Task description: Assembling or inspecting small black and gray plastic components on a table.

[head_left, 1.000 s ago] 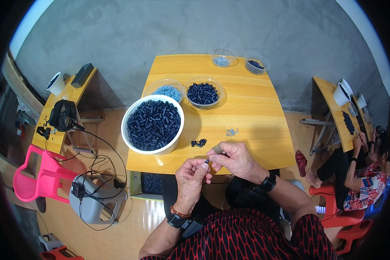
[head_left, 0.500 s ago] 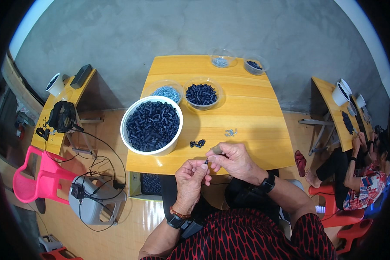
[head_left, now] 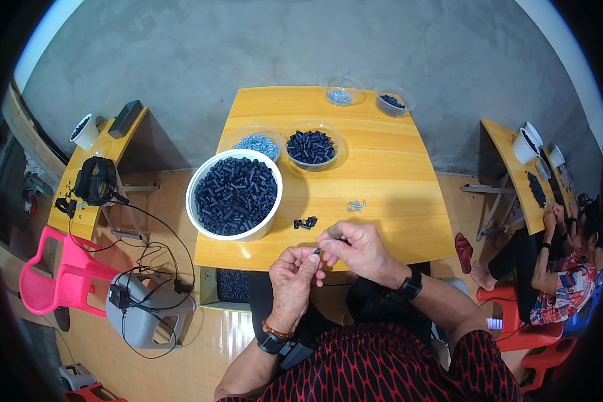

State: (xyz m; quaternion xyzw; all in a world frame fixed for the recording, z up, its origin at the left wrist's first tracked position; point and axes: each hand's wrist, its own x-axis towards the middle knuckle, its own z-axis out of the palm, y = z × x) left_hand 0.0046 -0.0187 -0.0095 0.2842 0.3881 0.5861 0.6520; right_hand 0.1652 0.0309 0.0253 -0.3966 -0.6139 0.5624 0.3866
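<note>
My left hand (head_left: 293,280) pinches a small dark tube-like piece (head_left: 317,251) between thumb and fingertips at the table's near edge. Against it, my right hand (head_left: 363,250) is closed in a pinch; whatever lies in its fingertips is too small to make out. One right finger wears a brownish cover (head_left: 334,231). Just beyond my hands lie a little cluster of short black tubes (head_left: 305,222) and, to the right of it, a scatter of thin silver metal pieces (head_left: 356,206).
Left of my hands stands a white bucket (head_left: 193,201) heaped with black tubes. Behind it are clear bowls of small metal parts (head_left: 257,144) and black tubes (head_left: 311,146). Two more clear bowls sit at the far edge. A co-worker (head_left: 563,288) works at the right-hand table.
My hands stay pinched together over the near edge, with only a very slight shift of the fingertips. Nothing on the table has visibly moved.
</note>
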